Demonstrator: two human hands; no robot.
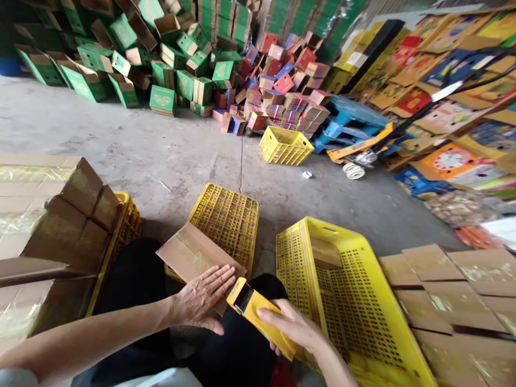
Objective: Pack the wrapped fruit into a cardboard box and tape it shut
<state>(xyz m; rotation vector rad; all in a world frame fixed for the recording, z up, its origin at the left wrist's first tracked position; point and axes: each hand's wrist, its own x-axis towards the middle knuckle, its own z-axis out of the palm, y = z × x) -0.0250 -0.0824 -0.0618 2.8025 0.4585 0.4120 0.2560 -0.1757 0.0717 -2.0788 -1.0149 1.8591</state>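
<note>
The left hand [201, 301] presses flat, fingers spread, on the light, stiff box [193, 258]. The right hand [292, 328], fingers curled, grips the hard yellow dispenser [258, 312] at its body.

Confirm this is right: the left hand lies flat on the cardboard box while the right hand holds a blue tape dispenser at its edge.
Not quite: the head view shows the tape dispenser is yellow, not blue. The left hand does lie flat on the cardboard box, and the right hand holds the dispenser at its edge.
</note>
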